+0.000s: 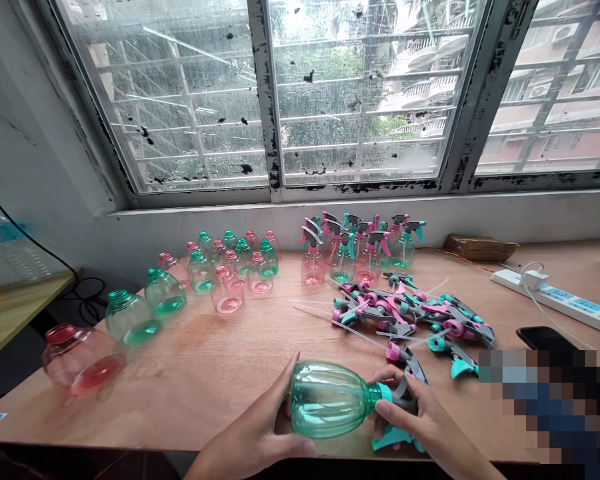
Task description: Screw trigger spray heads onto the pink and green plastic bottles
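Pink and green bottles (229, 295) stand beyond the grip, to its left. Left hand (260, 430): clamped around the base of the sideways translucent bottle (327, 400); apply light, even pressure, as the wall may flex. Right hand (430, 420): closed on the spray head (386, 392) at the neck; turn the collar squarely to avoid cross-threading. Loose sprayers (380, 312) lie beyond, rightward.

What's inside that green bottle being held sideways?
Through the see-through wall of the green bottle, only pale streaks show; whether reflections or a tube, I can't tell. The spray head and right hand cover its mouth.
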A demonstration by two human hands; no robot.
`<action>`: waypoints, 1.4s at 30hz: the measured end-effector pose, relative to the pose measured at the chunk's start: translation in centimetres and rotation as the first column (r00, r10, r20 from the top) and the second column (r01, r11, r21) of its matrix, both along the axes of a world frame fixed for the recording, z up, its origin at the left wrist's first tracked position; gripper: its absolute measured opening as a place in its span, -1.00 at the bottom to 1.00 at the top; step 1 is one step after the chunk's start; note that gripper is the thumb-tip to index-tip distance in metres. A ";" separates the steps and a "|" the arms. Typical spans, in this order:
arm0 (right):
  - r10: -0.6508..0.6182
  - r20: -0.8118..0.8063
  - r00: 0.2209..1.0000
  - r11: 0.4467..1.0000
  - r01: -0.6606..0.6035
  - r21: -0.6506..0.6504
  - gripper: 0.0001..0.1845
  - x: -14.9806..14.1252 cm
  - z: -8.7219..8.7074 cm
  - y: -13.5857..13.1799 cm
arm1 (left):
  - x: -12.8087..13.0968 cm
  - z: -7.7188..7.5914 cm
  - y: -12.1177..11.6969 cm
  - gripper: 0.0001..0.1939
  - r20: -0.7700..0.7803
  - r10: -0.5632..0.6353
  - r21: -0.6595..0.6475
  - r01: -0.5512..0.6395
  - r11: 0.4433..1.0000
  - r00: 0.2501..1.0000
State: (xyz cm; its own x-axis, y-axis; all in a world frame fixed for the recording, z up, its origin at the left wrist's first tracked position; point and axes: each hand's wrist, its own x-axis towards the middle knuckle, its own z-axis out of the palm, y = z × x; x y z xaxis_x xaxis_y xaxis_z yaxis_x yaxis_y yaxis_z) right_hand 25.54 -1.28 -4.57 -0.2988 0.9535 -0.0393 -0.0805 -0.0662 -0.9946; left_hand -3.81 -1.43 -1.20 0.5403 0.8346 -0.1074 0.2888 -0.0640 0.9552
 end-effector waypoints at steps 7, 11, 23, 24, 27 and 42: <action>-0.009 0.009 1.000 1.000 0.009 0.003 -0.53 0.0 0.0 -0.1 | -0.1 -0.2 0.0 0.17 -0.010 0.026 0.042 -0.026 0.999 1.000; -0.031 0.024 0.999 0.999 0.032 -0.009 -0.50 -0.1 0.0 -0.2 | -0.1 -0.3 0.0 0.17 -0.010 0.022 0.049 -0.021 0.999 1.000; -0.037 0.038 0.999 0.999 0.038 -0.015 -0.53 0.1 -0.5 0.0 | -0.4 -0.1 0.1 0.14 -0.088 -0.003 0.054 0.008 0.999 0.996; -0.038 0.037 0.999 0.999 0.039 -0.014 -0.53 0.1 -0.5 0.0 | -0.3 0.0 0.0 0.14 -0.083 -0.002 0.058 0.007 0.998 0.997; -0.039 0.039 0.998 0.999 0.039 -0.010 -0.55 0.1 -0.4 0.0 | 0.0 0.1 -0.1 0.11 -0.039 0.007 0.063 -0.005 0.998 0.999; -0.040 0.027 0.999 0.999 0.040 0.000 -0.57 0.2 -0.6 0.0 | 0.0 0.1 -0.2 0.05 -0.131 0.015 0.112 0.000 0.994 0.991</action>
State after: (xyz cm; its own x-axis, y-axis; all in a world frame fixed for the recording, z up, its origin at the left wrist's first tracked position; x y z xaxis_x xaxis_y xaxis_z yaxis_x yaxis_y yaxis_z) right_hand 25.72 -1.24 -5.21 -0.2596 0.9646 -0.0477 -0.0560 -0.0644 -0.9964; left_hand -3.81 -1.62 -1.12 0.5213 0.8493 -0.0832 0.4125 -0.1654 0.8958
